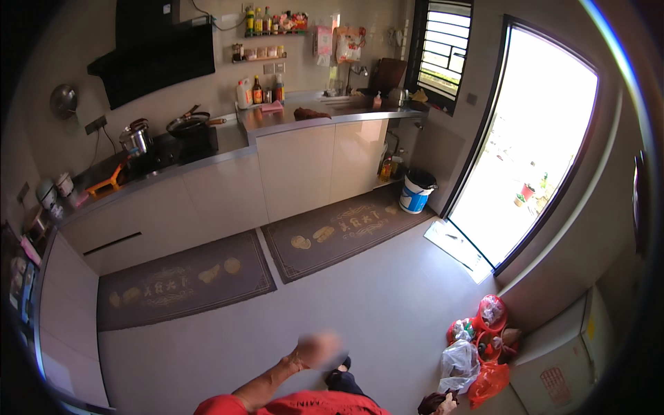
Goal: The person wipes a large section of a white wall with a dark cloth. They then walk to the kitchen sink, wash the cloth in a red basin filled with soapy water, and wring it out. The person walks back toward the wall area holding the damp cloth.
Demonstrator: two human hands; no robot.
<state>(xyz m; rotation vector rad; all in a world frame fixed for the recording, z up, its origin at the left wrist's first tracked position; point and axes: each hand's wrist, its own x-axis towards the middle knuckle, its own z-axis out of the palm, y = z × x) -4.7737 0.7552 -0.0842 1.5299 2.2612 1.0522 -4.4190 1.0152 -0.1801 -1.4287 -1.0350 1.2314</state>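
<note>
My left hand is stretched out over the grey floor in front of my red shirt; it is blurred, and whether its fingers are apart does not show. At the bottom right, my right hand grips a dark, crumpled cloth. Close beside that hand lie a red plastic bag and a clear plastic bag. My dark-clad leg and shoe show below the outstretched hand.
Two brown mats lie along the counter. A blue and white bucket stands by the open doorway. Red baskets with bags sit near a refrigerator. A pan and a pot stand on the stove.
</note>
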